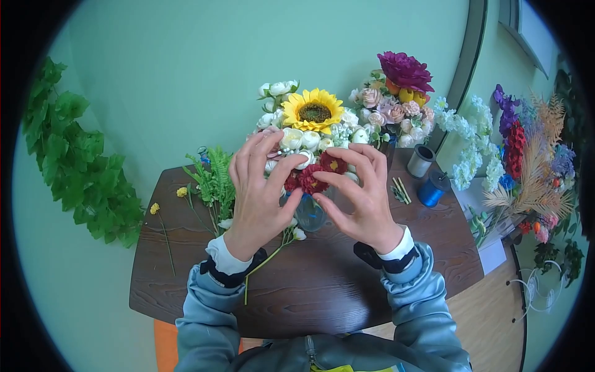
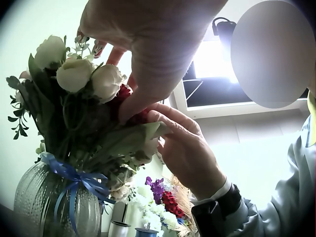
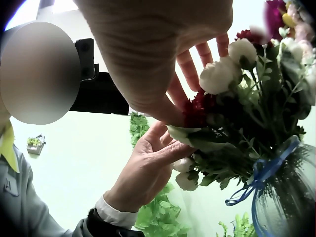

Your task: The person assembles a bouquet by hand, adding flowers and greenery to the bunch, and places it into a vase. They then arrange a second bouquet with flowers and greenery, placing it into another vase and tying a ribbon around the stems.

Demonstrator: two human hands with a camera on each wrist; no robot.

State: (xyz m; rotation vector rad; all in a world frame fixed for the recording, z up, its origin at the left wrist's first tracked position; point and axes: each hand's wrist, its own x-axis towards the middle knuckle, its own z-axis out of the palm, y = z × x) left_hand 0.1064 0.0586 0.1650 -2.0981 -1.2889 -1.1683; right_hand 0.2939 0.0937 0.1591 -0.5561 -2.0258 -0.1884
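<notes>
Head view: evenly and brightly lit, sharp at centre, with strong fisheye bending and a black vignette at the rim; soft shadows under both hands on the dark brown wooden table [image 1: 310, 291]. Wrist views: backlit by a glaring white ceiling light panel [image 2: 212, 59], near hand surfaces blurred, edges darkened.

Bare table [image 1: 322, 285] lies open near the person; bouquets [image 1: 396, 99] and spools [image 1: 432, 188] crowd behind the vase [image 1: 310, 214]
</notes>
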